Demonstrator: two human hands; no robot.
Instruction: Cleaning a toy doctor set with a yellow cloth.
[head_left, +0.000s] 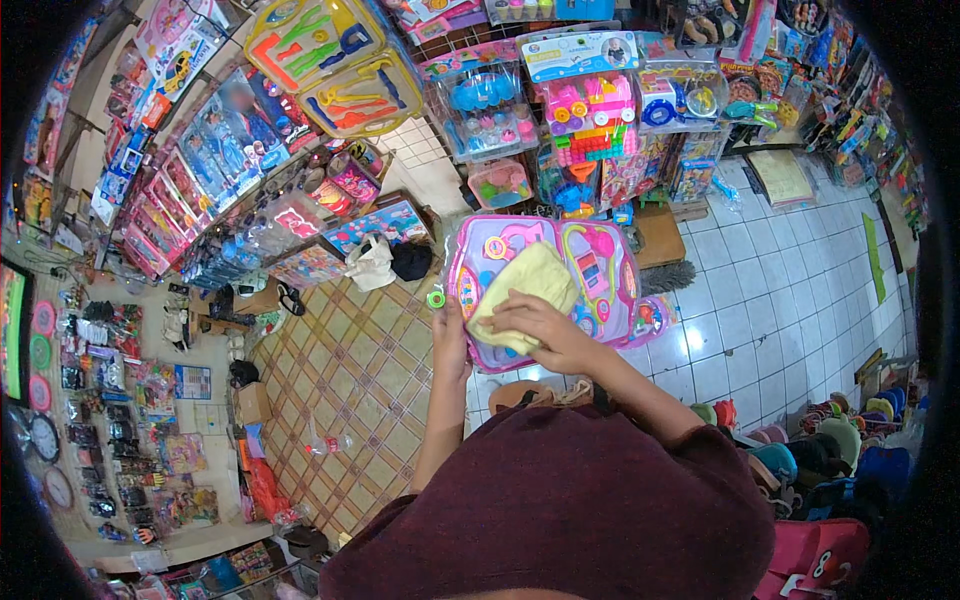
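Note:
My left hand (452, 337) grips the left edge of a pink and purple toy doctor set (622, 255), packed in clear plastic and held in front of my body. Under my right hand (536, 326), a pale yellow cloth (536, 281) lies bunched over the middle of the package; the fingers press on it. To the right of the cloth a toy stethoscope with yellow-green tubing (576, 264) shows through the plastic. A pink toy piece (517, 244) shows above the cloth. Another pink toy package (651, 319) is partly hidden behind the set's lower right side.
Hanging toy packs, among them building blocks (591, 120) and a yellow toy tool case (337, 67), line the front. Boxed dolls (232, 142) fill shelves at the left. A cardboard box (660, 234) stands on the tiled floor. Footwear (772, 461) is piled at the lower right.

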